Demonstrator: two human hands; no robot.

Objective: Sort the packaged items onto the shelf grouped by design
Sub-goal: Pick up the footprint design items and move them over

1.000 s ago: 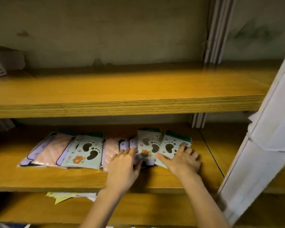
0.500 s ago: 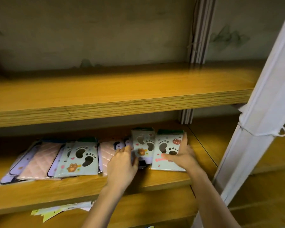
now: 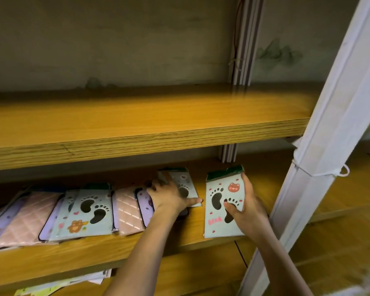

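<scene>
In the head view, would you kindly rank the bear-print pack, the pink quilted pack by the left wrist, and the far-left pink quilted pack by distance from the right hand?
From the right hand:
1. Bear-print pack: gripped in it, at right.
2. Pink quilted pack: centre, beside the left wrist.
3. Far-left pink quilted pack: shelf's left end.

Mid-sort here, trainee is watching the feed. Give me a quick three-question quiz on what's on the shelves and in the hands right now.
1. True or false: the right hand holds a paw-print package set apart from the row on the middle shelf.
2. What does the left hand rest on?
A. a paw-print package at the row's right end
B. the top shelf
C. the white post
3. Fill in: the pink quilted package lies directly to the ____ of the paw-print package with the brown bear.

Key
1. True
2. A
3. right
</scene>
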